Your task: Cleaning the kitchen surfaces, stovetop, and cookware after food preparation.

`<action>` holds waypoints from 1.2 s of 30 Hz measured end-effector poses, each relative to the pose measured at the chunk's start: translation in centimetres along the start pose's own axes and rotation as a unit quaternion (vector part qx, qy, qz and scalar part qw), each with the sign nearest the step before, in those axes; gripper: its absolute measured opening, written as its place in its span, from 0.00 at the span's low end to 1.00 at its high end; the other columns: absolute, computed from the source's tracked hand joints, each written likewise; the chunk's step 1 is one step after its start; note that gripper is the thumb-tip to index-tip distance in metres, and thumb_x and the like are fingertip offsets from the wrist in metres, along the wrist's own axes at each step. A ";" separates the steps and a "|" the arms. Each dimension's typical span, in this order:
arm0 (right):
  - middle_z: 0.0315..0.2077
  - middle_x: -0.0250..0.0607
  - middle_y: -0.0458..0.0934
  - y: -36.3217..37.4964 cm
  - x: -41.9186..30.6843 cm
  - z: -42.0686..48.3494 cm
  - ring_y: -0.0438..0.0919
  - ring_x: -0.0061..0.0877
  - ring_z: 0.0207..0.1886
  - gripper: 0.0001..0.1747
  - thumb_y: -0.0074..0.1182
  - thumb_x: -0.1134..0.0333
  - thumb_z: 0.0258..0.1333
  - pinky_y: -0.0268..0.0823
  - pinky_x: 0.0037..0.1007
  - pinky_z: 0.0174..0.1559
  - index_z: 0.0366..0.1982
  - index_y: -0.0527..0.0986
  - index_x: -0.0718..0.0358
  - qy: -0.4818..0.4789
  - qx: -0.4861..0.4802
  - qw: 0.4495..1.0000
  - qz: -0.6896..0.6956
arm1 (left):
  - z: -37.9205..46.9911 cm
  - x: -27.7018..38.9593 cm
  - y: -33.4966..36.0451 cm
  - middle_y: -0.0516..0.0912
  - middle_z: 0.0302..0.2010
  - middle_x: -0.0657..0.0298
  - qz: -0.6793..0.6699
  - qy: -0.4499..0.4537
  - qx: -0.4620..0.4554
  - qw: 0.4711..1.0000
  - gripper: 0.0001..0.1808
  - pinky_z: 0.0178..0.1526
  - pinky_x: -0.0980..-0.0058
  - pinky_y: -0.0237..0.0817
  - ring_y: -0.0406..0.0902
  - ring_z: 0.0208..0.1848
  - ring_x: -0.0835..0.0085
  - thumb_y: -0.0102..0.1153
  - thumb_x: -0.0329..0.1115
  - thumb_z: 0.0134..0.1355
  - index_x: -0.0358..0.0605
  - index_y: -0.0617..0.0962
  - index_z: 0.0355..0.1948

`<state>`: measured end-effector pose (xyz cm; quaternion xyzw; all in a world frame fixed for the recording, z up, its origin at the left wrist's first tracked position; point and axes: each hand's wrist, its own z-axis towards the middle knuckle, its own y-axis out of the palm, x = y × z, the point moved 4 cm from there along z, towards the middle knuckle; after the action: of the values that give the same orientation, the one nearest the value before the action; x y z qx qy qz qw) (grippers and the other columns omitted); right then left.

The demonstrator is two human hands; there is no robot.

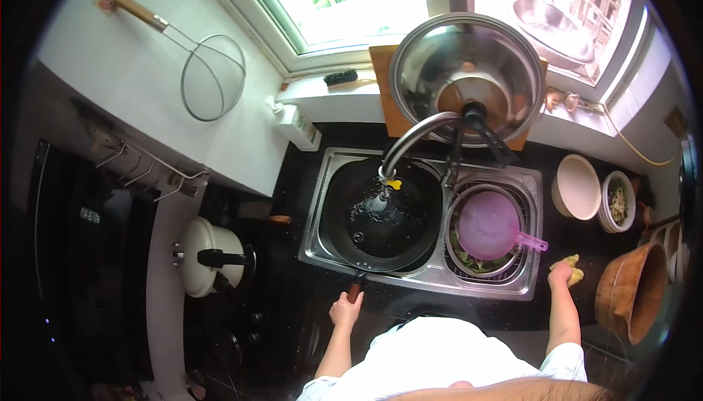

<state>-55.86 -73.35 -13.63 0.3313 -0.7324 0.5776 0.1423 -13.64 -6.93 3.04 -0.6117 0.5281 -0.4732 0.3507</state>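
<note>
My left hand (345, 311) grips the brown handle (354, 292) of a black wok (395, 247), which sits in the left basin of a steel double sink (439, 280). Water streams into the wok from a curved faucet (414, 132) with a yellow piece at its outlet. Over on the right, my right hand (560, 273) holds a yellowish cloth (574, 274) against the black countertop. A pink plastic ladle (489, 225) rests on a bowl of leafy greens (478, 262) in the right basin.
A large steel basin (412, 71) leans on a wooden board (384, 104) behind the faucet. To the right stand a cream bowl (575, 188), stacked bowls with food (618, 203) and a wooden bucket (620, 291). A pressure cooker (211, 274) and a white pump bottle (298, 128) are left.
</note>
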 end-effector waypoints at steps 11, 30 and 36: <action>0.39 0.33 0.85 -0.2 0.3 -0.1 0.85 0.26 0.43 0.12 0.49 0.69 0.61 0.76 0.28 0.36 0.36 0.84 0.52 0.004 0.018 1.000 -0.016 | -0.3 0.5 -0.1 0.85 0.29 0.45 0.015 0.000 -0.010 1.000 0.30 0.42 0.52 0.73 0.84 0.36 0.47 0.58 0.64 0.57 0.44 0.79 0.31; 0.43 0.38 0.84 -6.8 -0.4 -3.8 0.85 0.30 0.45 0.13 0.49 0.68 0.62 0.77 0.30 0.40 0.41 0.83 0.58 -0.028 -0.015 0.999 0.006 | -0.6 0.5 -0.9 0.85 0.28 0.45 0.022 -0.001 0.002 1.000 0.29 0.40 0.53 0.74 0.84 0.35 0.46 0.59 0.64 0.57 0.43 0.79 0.31; 0.42 0.32 0.85 -5.9 0.2 -3.4 0.85 0.25 0.44 0.11 0.51 0.69 0.61 0.77 0.27 0.37 0.39 0.84 0.53 -0.008 -0.009 1.000 -0.011 | -0.4 0.6 -0.7 0.85 0.28 0.45 0.015 0.001 -0.006 1.000 0.30 0.41 0.53 0.74 0.84 0.35 0.46 0.58 0.64 0.57 0.43 0.79 0.31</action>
<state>-52.76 -70.91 -8.07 0.3429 -0.7350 0.5664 0.1461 -13.82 -7.38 3.96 -0.6052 0.5404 -0.4656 0.3533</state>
